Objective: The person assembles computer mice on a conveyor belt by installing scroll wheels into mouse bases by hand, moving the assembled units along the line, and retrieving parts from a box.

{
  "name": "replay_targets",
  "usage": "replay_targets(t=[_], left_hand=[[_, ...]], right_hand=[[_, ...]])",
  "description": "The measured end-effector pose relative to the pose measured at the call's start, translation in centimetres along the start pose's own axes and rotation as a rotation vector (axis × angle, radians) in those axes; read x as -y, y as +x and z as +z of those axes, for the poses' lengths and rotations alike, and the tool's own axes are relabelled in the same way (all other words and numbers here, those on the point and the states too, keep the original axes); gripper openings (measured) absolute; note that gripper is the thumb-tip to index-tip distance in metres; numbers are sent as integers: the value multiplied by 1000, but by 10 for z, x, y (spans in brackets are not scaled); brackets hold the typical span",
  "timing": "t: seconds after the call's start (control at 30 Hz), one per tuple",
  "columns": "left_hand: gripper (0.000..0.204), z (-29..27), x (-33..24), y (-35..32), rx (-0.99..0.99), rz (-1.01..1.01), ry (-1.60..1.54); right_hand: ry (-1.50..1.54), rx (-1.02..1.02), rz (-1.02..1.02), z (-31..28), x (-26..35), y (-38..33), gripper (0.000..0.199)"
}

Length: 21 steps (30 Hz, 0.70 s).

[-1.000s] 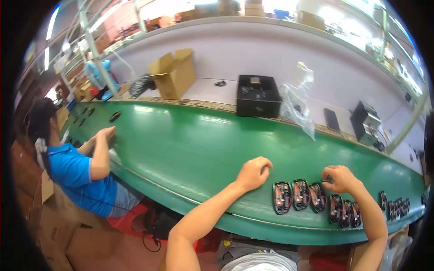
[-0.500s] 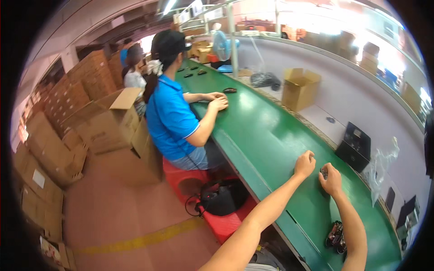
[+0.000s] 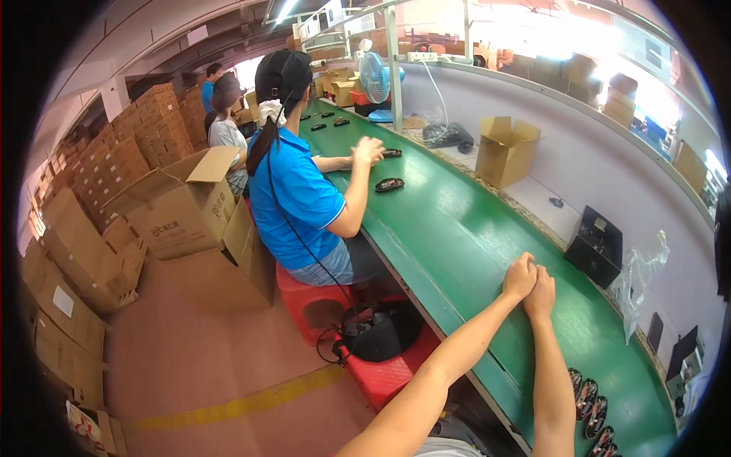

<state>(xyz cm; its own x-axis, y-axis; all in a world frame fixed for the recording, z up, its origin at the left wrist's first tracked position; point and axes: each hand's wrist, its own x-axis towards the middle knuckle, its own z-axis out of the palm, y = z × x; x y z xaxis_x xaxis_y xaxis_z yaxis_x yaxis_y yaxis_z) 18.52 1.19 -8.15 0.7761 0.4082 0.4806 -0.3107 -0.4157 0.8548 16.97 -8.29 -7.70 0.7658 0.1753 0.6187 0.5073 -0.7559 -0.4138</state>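
Note:
My left hand [image 3: 519, 276] and my right hand [image 3: 540, 293] are pressed together above the green belt of the workbench [image 3: 487, 236]. The fingers of both are curled inward, and whatever lies between them is hidden. Beside my right forearm, a row of dark oval housings [image 3: 596, 416] with exposed innards runs along the belt toward the lower edge. Farther off, a similar black oval piece [image 3: 389, 184] lies on the belt by a co-worker.
A co-worker in a blue shirt [image 3: 293, 190] sits ahead on the left, hands raised over the belt. Along the right edge stand an open carton [image 3: 505, 151], a black box [image 3: 595, 247] and a clear plastic bag [image 3: 643, 282]. A black bag [image 3: 378, 331] rests on a red stool [image 3: 392, 373].
My right hand, which held a small dark piece, has moved left against my left hand. More oval housings show beside my forearm. The co-worker's hands have risen, and a black piece shows near them.

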Motion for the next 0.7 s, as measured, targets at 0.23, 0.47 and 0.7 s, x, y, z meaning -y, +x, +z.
replay_targets(t=[0.23, 0.47, 0.7], left_hand=[[23, 5, 3, -4, 23, -52, 11], [22, -16, 34, 27, 72, 84, 54], [21, -78, 71, 93, 150, 356, 712]], right_hand=[[-2, -38, -124, -3, -2, -14, 27], [-162, 89, -94, -9, 16, -22, 29], [-189, 118, 13, -13, 4, -5, 25]])
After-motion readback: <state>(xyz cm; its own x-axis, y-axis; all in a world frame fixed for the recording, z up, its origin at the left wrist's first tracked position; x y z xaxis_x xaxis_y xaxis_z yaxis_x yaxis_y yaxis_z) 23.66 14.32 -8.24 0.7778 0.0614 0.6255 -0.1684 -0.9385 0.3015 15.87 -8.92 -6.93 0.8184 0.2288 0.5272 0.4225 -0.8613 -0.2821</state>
